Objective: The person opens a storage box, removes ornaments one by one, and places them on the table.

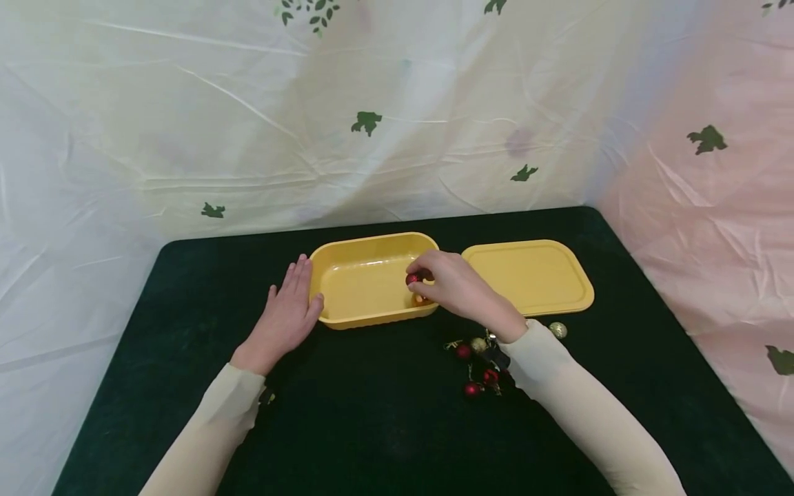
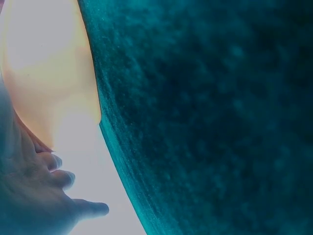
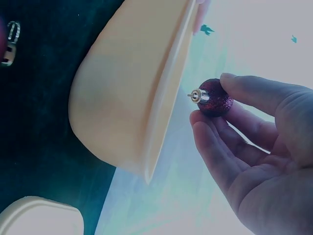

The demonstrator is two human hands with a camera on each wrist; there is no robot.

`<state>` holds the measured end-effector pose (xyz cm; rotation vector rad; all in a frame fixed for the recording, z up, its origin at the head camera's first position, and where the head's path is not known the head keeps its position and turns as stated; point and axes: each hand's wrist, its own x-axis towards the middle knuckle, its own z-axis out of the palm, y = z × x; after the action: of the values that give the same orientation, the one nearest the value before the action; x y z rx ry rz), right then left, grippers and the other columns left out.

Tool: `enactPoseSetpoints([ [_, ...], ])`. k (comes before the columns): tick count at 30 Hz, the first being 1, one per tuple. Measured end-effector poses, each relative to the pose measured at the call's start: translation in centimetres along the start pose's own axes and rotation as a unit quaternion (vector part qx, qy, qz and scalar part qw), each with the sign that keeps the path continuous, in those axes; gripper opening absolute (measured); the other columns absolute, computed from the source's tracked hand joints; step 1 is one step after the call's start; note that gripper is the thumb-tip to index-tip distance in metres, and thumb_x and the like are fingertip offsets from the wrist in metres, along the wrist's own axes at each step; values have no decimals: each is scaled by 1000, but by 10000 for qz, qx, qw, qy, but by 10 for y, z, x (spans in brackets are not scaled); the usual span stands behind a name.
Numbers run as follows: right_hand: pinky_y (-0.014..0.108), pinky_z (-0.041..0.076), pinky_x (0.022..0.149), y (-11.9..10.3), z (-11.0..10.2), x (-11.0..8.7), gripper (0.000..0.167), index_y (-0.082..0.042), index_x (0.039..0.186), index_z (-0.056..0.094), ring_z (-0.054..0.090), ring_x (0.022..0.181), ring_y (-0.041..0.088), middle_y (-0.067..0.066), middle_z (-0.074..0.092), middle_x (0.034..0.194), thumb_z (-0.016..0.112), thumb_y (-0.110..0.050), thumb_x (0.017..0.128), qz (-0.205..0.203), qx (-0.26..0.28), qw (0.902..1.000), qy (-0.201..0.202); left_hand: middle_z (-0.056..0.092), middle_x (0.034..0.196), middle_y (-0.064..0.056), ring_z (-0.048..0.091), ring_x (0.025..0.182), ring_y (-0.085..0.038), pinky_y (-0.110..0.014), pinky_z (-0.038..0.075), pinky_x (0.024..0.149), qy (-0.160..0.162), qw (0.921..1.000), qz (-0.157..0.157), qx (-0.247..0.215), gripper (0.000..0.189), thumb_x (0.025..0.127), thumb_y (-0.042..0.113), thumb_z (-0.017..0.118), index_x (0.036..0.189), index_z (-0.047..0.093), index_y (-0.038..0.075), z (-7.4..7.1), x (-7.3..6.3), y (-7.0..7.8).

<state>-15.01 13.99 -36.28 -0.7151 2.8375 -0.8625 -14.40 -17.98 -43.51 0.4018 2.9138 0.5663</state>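
My right hand (image 1: 462, 286) pinches a small glittery dark red bauble (image 3: 217, 100) with a silver cap between thumb and fingers. It hangs over the right end of a yellow plastic box (image 1: 366, 320). Inside that end, just below the fingers, an orange-gold bauble (image 1: 420, 300) shows, partly covered. Flat fingers of my left hand (image 1: 285, 318) rest along the box's left end, the thumb by its near corner. In the left wrist view the box wall (image 2: 54, 73) rises beside the left hand (image 2: 34, 196).
Right of the box lies its yellow lid (image 1: 530, 277). On the dark green tabletop (image 1: 372, 413), below the right wrist, several red and gold baubles (image 1: 472, 390) sit in a loose cluster, partly hidden by the sleeve. One gold bauble (image 1: 558, 330) lies near the lid's front edge.
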Motion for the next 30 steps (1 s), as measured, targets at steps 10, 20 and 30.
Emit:
enactPoseSetpoints([
  [10,40,58,86,2,-9,-28,25,-7,118,74,68,98,23,4,71,109,77,-18,96,24,125,9996,267,-11,174,-8,-3,159,-34,-72,10,120,-8,10000,-16,11,75,111,42,32,166,-7,9,1,0,-1],
  [20,43,59,86,13,-18,-56,28,-8,120,73,68,96,19,2,71,106,79,-17,94,84,199,9984,528,-10,174,-9,-3,159,-34,-73,11,119,-5,10000,18,0,75,111,40,33,166,-7,9,0,-1,0],
  [30,46,59,90,24,-24,-81,28,-11,121,72,69,101,22,0,70,110,78,-18,95,80,195,9979,611,-10,174,-8,-3,159,-34,-72,10,119,-21,10000,1,27,75,111,43,31,166,-8,10,1,-1,0],
])
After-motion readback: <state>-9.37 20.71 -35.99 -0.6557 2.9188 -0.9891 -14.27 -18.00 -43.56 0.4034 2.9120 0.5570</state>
